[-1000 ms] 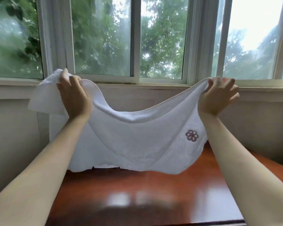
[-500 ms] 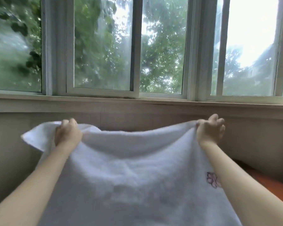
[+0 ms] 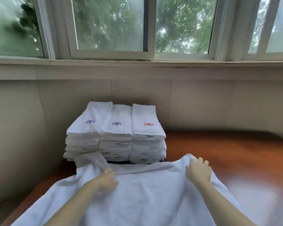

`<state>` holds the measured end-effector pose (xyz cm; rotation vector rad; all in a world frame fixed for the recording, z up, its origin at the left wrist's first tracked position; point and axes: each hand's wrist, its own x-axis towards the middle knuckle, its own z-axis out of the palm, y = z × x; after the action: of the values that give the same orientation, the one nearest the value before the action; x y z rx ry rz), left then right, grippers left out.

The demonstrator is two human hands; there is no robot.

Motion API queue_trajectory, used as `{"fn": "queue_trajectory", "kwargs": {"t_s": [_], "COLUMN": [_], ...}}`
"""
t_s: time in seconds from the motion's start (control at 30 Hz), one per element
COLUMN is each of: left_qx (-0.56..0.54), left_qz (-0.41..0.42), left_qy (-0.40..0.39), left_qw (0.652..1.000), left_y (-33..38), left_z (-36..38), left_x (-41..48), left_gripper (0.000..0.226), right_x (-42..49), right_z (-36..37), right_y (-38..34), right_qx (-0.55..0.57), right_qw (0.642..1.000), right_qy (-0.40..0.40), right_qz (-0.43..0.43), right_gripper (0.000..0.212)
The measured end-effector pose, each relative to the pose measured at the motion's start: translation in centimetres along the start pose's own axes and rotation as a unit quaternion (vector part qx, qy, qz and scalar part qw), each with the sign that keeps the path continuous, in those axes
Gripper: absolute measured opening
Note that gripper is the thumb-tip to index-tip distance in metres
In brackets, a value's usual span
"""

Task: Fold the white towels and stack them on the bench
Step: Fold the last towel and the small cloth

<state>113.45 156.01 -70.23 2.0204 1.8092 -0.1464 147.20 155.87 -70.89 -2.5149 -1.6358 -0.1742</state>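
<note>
A white towel (image 3: 142, 196) lies spread over the reddish wooden bench (image 3: 227, 149) in front of me. My left hand (image 3: 107, 179) grips its far left corner, where the cloth bunches up. At the far right corner my right hand (image 3: 198, 171) holds the towel's edge with curled fingers. Behind the towel, against the wall, stand three side-by-side stacks of folded white towels (image 3: 115, 132), each top one showing a small embroidered flower, two purple and one red.
A beige wall panel (image 3: 219, 103) backs the bench, with a window sill (image 3: 137, 69) and windows above it. The wall curves round on the left. Bare bench wood shows to the right of the stacks.
Both hands have come down from window height and laid the towel flat on the bench. The view has tipped down, so the folded stacks now show.
</note>
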Motion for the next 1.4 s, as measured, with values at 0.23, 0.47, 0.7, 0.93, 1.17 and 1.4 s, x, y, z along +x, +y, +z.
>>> {"fn": "queue_trajectory", "kwargs": {"t_s": [0.23,0.47,0.7,0.93,1.17,1.4], "left_qx": [-0.002,-0.020,-0.151,-0.166,-0.047,-0.031], "left_qz": [-0.047,-0.115,-0.093,-0.165,-0.252,-0.381], "left_qy": [0.126,0.214,0.199,0.370,0.244,0.240], "left_qw": [0.991,0.970,0.964,0.899,0.935,0.893], "left_y": [-1.0,-4.3,-4.9,-10.7,-14.7,-14.0], "left_z": [5.7,5.4,3.3,4.7,5.8,6.0], "left_x": [0.6,1.9,1.2,-4.9,-9.3,-11.7], "left_gripper": [0.057,0.055,0.046,0.031,0.048,0.044], "right_x": [-3.2,-0.9,-0.5,-5.2,-13.4,-12.6], "right_z": [4.8,5.4,4.9,3.1,3.8,4.4], "right_y": [1.3,4.8,4.7,-4.4,-14.0,-13.1], "right_qx": [0.090,0.090,0.044,0.014,0.099,0.116], "right_qw": [0.993,0.992,0.995,0.975,0.888,0.898], "right_qy": [-0.060,-0.092,-0.084,0.036,-0.119,-0.119], "right_qz": [-0.039,0.001,0.029,-0.219,-0.434,-0.407], "right_gripper": [0.044,0.055,0.045,0.037,0.048,0.048]}}
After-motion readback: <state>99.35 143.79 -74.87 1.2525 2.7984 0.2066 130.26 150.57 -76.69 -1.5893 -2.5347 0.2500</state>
